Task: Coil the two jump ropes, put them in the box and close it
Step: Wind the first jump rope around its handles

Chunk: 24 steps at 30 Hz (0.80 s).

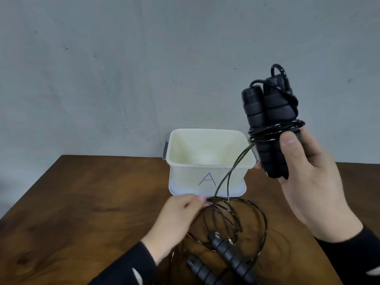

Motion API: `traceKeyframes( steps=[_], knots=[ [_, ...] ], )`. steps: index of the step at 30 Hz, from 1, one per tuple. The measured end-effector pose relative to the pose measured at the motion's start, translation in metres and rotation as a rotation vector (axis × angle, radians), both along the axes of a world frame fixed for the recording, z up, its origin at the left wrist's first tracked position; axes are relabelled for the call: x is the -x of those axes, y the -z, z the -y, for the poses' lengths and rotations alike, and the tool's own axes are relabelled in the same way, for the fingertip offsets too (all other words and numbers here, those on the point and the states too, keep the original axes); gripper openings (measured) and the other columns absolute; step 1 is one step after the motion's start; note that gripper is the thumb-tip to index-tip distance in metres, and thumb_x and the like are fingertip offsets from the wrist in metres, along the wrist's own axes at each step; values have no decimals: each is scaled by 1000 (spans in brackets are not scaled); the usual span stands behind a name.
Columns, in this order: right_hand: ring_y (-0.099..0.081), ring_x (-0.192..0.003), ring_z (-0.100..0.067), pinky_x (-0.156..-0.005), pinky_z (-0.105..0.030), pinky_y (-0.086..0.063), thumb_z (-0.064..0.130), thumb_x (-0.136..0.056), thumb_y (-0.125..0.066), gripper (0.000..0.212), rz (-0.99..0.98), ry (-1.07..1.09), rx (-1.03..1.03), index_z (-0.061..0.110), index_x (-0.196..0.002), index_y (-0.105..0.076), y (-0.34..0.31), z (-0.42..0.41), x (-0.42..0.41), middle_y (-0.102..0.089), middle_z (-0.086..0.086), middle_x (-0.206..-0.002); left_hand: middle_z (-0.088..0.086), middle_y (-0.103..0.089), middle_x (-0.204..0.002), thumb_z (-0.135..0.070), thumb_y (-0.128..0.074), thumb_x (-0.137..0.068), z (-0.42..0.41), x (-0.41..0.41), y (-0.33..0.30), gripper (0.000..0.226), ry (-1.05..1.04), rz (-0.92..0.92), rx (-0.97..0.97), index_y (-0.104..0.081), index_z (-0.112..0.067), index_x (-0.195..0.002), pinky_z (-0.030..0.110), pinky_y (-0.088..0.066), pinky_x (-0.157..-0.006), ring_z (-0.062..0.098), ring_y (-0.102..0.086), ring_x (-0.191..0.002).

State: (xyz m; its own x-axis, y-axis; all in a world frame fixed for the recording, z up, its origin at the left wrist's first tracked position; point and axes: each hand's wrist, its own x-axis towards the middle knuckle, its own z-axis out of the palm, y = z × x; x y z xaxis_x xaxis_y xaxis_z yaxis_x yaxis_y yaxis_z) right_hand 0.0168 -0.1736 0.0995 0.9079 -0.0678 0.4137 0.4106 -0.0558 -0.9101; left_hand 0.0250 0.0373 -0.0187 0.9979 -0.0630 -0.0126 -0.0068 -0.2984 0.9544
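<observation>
My right hand (308, 171) holds up the two black foam handles of one jump rope (265, 120), side by side, with thin black cord wound around them. A loose strand hangs from the bundle down past the box front to the table. My left hand (178, 219) rests low on the table and pinches that cord near the box's base. The second jump rope (228, 254) lies uncoiled on the table, its two handles near the front edge and its cord in loose loops. The white plastic box (178, 173), marked with a blue "A", stands open with nothing inside.
The box seems to sit on its white lid (174, 191), with a grey latch (165, 150) on its left side. The brown wooden table (82, 212) ends at a grey wall (123, 68) behind the box. Black sleeves cover both wrists.
</observation>
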Motion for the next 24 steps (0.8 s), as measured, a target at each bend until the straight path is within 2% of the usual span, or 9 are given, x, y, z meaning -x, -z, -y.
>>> traceKeyframes(
  steps=[4, 8, 10, 11, 14, 19, 21, 23, 24],
  knots=[
    [-68, -78, -25, -73, -40, -56, 62, -85, -60, 42, 54, 26, -60, 28, -107, -69, -15, 12, -3, -74, -12, -105, -13, -33, -45, -41, -55, -98, -63, -26, 38, 43, -442, -161, 91, -55, -18, -62, 28, -21, -48, 10, -28, -46],
    [-68, -80, -23, -66, -30, -58, 59, -91, -56, 37, 144, 59, -87, 29, -108, -67, -32, 23, -7, -74, -2, -100, 1, -46, -54, -36, -52, -101, -120, -37, 74, 35, -667, -344, -24, -68, -7, -93, 26, -31, -47, 17, -37, -48],
    [-68, -86, -24, -66, -29, -58, 59, -91, -56, 35, 151, 51, -83, 30, -109, -67, -36, 26, -7, -72, 0, -101, 6, -62, -73, -29, -51, -102, -140, -37, 87, 28, -681, -376, -106, -66, -8, -114, 31, -49, -58, 20, -52, -61],
    [-68, -84, -25, -65, -29, -58, 59, -91, -57, 36, 141, 51, -75, 30, -108, -68, -37, 26, -7, -72, -1, -101, 7, -67, -92, -26, -50, -102, -145, -36, 91, 27, -676, -373, -201, -63, -12, -122, 38, -56, -74, 22, -59, -76],
    [-69, -76, -26, -65, -32, -57, 62, -89, -58, 40, 108, 25, -24, 28, -106, -69, -36, 20, -4, -74, -8, -98, 5, -60, -128, -19, -48, -100, -132, -38, 67, 31, -589, -153, -529, -59, -26, -128, 50, -43, -103, 26, -63, -103],
    [-71, -76, -30, -68, -43, -54, 68, -84, -58, 52, 45, -18, 96, 23, -109, -68, -30, 4, 2, -74, -15, -104, -19, -66, -120, -30, -45, -102, -42, -10, -59, 28, -358, 469, -98, -65, -28, -122, 14, -42, -99, -8, -56, -116],
    [-72, -77, -29, -69, -47, -55, 70, -82, -58, 58, 19, -34, 132, 21, -112, -68, -28, -2, 2, -74, -14, -106, -23, -65, -125, -45, -53, -94, -11, -3, -96, 41, -79, 455, -25, -60, -32, -132, 12, -43, -98, -8, -56, -118],
    [-73, -77, -29, -70, -46, -58, 72, -81, -58, 61, 8, -48, 145, 22, -113, -68, -26, -6, 3, -74, -14, -105, -25, -61, -128, -51, -63, -87, 11, -6, -107, 58, 152, 248, -127, -50, -35, -141, 13, -43, -97, -9, -56, -115],
    [-73, -77, -28, -68, -42, -58, 72, -81, -58, 60, 10, -51, 155, 22, -113, -68, -27, -8, 3, -74, -13, -105, -23, -63, -124, -48, -65, -88, 18, -10, -106, 52, 201, 175, -195, -53, -34, -137, 11, -44, -91, -9, -59, -107]
  ],
)
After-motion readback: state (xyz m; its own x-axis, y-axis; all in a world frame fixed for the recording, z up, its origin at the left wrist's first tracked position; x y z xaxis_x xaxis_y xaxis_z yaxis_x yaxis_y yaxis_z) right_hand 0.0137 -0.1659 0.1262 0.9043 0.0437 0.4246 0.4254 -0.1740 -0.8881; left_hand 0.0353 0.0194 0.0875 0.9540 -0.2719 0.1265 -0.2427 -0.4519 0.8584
